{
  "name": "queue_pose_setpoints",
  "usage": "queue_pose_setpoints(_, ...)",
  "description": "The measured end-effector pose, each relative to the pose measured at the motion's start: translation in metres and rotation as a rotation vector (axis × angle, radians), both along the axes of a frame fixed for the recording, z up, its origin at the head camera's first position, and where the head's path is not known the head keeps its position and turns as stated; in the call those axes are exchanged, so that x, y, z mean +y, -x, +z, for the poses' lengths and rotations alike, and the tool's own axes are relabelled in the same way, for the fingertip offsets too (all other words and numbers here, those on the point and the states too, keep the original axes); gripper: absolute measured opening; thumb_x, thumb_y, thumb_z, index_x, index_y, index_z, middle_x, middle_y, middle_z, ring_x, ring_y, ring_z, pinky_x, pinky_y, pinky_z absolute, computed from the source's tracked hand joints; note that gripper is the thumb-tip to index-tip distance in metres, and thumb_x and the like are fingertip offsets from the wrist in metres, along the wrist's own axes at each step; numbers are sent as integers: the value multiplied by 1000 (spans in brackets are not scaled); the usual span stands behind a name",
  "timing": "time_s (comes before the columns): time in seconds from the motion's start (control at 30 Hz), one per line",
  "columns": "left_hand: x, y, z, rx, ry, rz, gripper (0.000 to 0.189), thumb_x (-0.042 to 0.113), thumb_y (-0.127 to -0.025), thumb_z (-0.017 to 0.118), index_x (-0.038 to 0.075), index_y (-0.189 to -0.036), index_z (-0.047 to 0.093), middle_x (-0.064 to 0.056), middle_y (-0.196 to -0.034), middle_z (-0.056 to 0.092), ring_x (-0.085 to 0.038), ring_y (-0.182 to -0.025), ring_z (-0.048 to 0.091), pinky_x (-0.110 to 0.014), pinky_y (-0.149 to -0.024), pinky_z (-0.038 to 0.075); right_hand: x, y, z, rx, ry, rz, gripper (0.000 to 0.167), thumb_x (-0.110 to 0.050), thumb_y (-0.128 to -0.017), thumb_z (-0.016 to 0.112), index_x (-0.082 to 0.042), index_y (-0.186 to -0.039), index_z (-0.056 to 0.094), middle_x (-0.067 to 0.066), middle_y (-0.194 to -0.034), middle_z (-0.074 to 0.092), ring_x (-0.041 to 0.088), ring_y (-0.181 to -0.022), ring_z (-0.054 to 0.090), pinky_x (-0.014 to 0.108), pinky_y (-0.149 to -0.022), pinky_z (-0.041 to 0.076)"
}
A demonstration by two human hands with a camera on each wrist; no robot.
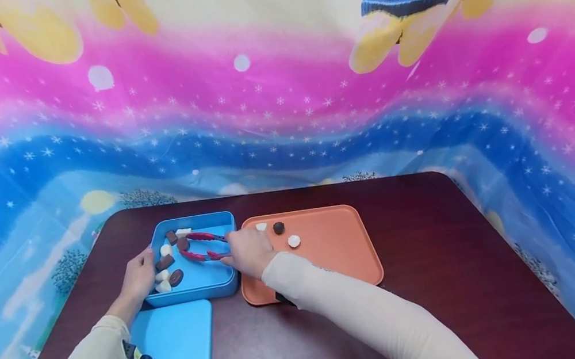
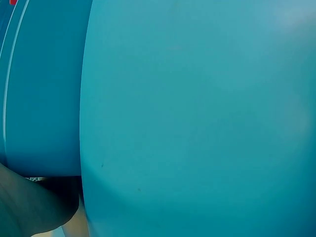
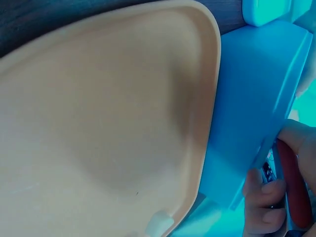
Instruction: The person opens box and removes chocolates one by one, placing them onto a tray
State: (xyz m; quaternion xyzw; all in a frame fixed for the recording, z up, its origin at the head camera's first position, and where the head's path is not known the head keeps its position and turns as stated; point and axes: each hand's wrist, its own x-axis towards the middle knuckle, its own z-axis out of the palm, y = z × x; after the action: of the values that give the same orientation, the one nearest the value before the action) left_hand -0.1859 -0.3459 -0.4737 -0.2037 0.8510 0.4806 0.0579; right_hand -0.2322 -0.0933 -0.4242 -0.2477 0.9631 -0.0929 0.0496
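Observation:
My right hand grips a pair of red tongs over the blue box. The tongs' tips are spread, with a round brown chocolate at them; I cannot tell whether they touch it. Brown and white chocolates lie along the box's left side, among them an oval brown one and a white one. My left hand holds the box's left wall at the rim. In the right wrist view, fingers wrap the tongs' handle. The left wrist view shows mostly blue plastic.
An orange tray sits right beside the box, bearing a dark chocolate and white ones. A flat blue lid lies in front of the box. A printed cloth hangs behind the dark table.

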Motion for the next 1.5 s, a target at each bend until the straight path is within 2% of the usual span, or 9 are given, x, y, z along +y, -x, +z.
queue_pose_setpoints(0.17, 1, -2, 1, 10, -2, 0, 70, 48, -109, 10, 2, -159, 24, -30, -159, 32, -49, -143, 33, -72, -117, 28, -1, -1, -3, 41, -8, 13, 38, -52, -89, 73, -20, -110, 70, -6, -76, 64, 9, -65, 55, 21, -51, 46)
queue_pose_setpoints(0.3, 1, 0, 1, 9, -6, 0, 71, 49, -109, 9, 2, -160, 21, -30, -161, 29, -49, -145, 31, -72, -117, 27, -1, 0, -4, 51, -3, 17, 37, -51, -90, 73, -21, -109, 70, -6, -76, 63, 8, -64, 54, 20, -52, 45)
queue_pose_setpoints(0.5, 2, 1, 0, -14, -7, 5, 71, 52, -108, 10, 6, -162, 8, -29, -166, 16, -52, -151, 21, -71, -119, 22, 2, 0, -4, -10, 46, 14, 42, -49, -91, 72, -19, -119, 70, -5, -71, 58, 10, -63, 55, 21, -49, 44)
queue_pose_setpoints(0.77, 1, 1, 0, 1, -9, 2, 70, 50, -109, 10, 5, -162, 10, -30, -165, 18, -52, -151, 21, -72, -119, 22, 14, -2, 2, -60, 139, 7, 49, -47, -91, 73, -21, -132, 67, -5, -85, 68, 9, -66, 56, 21, -47, 42)
queue_pose_setpoints(1.0, 1, 0, -2, -17, -7, 13, 69, 52, -108, 11, 9, -162, 5, -27, -167, 12, -51, -153, 16, -72, -118, 21, 31, -8, 8, -50, 176, 31, 53, -46, -91, 73, -19, -136, 66, -5, -72, 61, 10, -55, 54, 21, -40, 41)
queue_pose_setpoints(1.23, 4, -1, 2, -16, 3, 12, 69, 52, -108, 10, 10, -162, 4, -27, -167, 12, -51, -153, 14, -71, -120, 19, 49, -18, 11, -6, 200, 69, 48, -47, -91, 73, -19, -130, 69, -8, -67, 59, 9, -52, 50, 21, -40, 40)
queue_pose_setpoints(1.5, 4, -3, 3, 1, 22, 7, 67, 47, -109, 10, 5, -162, 8, -28, -167, 12, -50, -154, 13, -68, -122, 17, 75, -28, 11, 45, 213, 90, 41, -47, -88, 76, -21, -120, 72, -9, -61, 57, 7, -50, 48, 22, -41, 37)
